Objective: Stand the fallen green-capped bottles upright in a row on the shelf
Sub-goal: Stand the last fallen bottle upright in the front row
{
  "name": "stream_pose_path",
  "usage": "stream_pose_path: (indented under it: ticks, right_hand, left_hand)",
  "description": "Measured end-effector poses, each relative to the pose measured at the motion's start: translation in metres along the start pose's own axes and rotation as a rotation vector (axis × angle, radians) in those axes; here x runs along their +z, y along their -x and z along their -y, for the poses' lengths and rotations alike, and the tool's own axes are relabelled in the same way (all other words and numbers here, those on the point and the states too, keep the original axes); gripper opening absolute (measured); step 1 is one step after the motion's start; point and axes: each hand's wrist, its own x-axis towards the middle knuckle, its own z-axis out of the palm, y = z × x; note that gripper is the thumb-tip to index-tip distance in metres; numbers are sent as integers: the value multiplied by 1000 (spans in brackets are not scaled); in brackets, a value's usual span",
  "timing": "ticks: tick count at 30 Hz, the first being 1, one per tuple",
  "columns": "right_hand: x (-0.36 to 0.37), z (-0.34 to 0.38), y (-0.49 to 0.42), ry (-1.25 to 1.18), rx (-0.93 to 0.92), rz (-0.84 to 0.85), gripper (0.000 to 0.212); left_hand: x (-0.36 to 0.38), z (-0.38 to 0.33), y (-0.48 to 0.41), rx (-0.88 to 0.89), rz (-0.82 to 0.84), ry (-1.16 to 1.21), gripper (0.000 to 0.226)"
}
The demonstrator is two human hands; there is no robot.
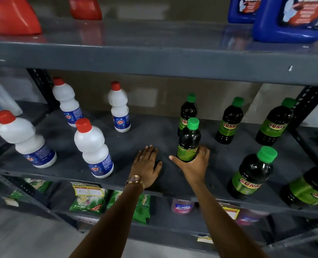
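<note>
Grey metal shelving [154, 58] is seen, stocked with cleaning bottles.

On the dark middle shelf [150, 135], four white red-capped bottles [93, 148] are stood at the left and green-capped bottles [228, 121] upright at the right, with bare shelf left open between the groups up to the front edge. One green-capped bottle [188, 140] is held upright at its base, wrapped by the right hand [193, 162]. The left hand [147, 164] is laid flat, fingers together, just beside it.
</note>
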Motion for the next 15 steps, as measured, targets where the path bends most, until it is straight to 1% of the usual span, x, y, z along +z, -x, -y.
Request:
stream_pose_path:
  ticks: [2, 4, 6, 9, 11, 12, 15]
  right_hand:
    - [-6, -9, 2, -71, 24, 87, 74]
    - [-11, -14, 4, -72, 25, 107, 72]
    - [-11, -12, 5, -46, 14, 43, 78]
    - [-4, -3, 6, 104, 37, -30, 99]
    - [-1, 0, 6, 130, 43, -44, 102]
    - [-2, -2, 5, 109, 38, -23, 98]
    - [-10, -14, 6, -29, 40, 112, 76]
  left_hand:
    - [0, 0, 0, 0, -3, 6, 57]
    - [0, 1, 0, 0, -13, 13, 57]
    - [2, 1, -1, -3, -10, 10, 57]
    - [2, 2, 0, -4, -9, 4, 57]
    - [1, 2, 0, -2, -10, 7, 57]
    - [1, 2, 0, -1, -10, 8, 57]
    - [1, 1, 0, -5, -4, 12, 57]
